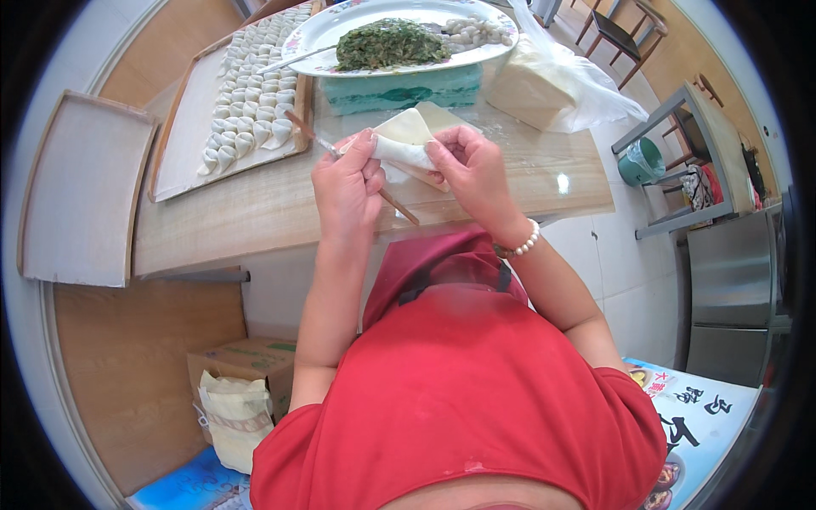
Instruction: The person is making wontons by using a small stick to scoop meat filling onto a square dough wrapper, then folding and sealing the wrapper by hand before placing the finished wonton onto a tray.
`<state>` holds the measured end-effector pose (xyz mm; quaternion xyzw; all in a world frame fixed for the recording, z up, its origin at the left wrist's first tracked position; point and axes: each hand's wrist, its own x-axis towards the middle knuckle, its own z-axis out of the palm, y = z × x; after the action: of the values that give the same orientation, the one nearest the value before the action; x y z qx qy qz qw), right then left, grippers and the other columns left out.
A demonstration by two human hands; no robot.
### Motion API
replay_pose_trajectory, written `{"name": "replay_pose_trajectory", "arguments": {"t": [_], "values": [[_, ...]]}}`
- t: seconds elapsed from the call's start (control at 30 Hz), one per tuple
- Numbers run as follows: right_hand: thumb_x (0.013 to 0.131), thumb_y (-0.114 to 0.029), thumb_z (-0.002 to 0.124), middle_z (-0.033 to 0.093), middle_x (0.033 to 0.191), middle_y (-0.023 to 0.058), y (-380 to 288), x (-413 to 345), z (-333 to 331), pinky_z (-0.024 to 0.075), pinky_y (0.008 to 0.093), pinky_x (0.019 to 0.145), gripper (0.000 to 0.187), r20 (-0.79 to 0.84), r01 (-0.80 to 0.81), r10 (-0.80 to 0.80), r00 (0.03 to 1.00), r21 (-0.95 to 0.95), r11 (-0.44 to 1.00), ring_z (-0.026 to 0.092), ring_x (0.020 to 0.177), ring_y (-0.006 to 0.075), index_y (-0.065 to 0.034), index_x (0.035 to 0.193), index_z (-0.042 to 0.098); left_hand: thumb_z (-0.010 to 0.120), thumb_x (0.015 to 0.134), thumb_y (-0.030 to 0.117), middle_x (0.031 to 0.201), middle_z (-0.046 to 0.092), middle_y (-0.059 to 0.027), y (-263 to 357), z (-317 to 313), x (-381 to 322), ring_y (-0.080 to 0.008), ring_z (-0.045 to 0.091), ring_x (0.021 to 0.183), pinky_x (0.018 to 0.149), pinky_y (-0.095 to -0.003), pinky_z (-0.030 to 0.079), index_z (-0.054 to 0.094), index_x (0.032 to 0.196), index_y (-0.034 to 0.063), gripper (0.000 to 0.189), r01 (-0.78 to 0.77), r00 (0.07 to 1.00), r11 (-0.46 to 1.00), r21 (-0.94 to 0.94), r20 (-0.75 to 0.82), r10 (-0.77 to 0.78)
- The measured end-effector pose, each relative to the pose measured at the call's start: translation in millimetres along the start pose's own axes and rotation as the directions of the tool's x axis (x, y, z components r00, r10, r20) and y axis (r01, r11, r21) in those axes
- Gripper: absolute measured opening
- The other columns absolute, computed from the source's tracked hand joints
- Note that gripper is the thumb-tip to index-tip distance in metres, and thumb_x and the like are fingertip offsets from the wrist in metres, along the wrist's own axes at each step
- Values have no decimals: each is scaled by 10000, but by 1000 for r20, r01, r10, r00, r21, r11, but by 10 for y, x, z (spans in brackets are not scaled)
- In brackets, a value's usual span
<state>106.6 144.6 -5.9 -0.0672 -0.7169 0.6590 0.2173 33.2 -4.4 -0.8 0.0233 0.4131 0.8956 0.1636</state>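
A pale dough wrapper (403, 152), folded over into a roll along its near side, is held up between my two hands. My left hand (350, 182) pinches its left end and also grips a thin brown stick (399, 207), whose upper part has whitish residue on it. The fingers of my right hand (468, 162) pinch the wrapper's right end. Any filling inside is hidden. More flat wrappers (443, 119) lie on the table just beyond and below, partly covered by my hands.
Rows of folded dumplings (245, 121) fill much of a wood-rimmed tray (185, 162) at left, beside another tray (83, 191). A plate (312, 44) of chopped green filling (389, 44) and shrimp-like pieces (475, 32) rests on a green container (401, 89). Bagged wrappers (532, 83) stand right.
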Motion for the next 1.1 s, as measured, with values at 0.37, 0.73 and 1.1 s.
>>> {"name": "replay_pose_trajectory", "arguments": {"t": [0.37,0.73,1.1], "values": [[770,43,694,674,981,92,-212,142,-259,533,346,755,267,431,823,-709,558,-392,410,642,881,236,-108,989,710,667,921,20,722,532,16,360,82,214,-29,386,520,397,-182,259,617,893,6,58,146,968,982,123,187,-167],[801,-113,763,681,987,19,-273,350,-139,425,356,947,164,394,718,-604,693,-307,624,603,1025,189,-147,936,678,715,889,55,710,603,18,484,180,78,-21,425,523,447,-188,303,697,907,0,61,-142,952,834,533,306,-34],[837,-76,788,682,878,55,-450,442,-11,549,232,709,179,409,-275,117,905,353,894,673,802,122,-11,914,641,696,900,23,681,565,-2,503,205,-129,-33,421,494,420,-191,275,639,954,-57,113,-61,977,975,214,214,14]]}}
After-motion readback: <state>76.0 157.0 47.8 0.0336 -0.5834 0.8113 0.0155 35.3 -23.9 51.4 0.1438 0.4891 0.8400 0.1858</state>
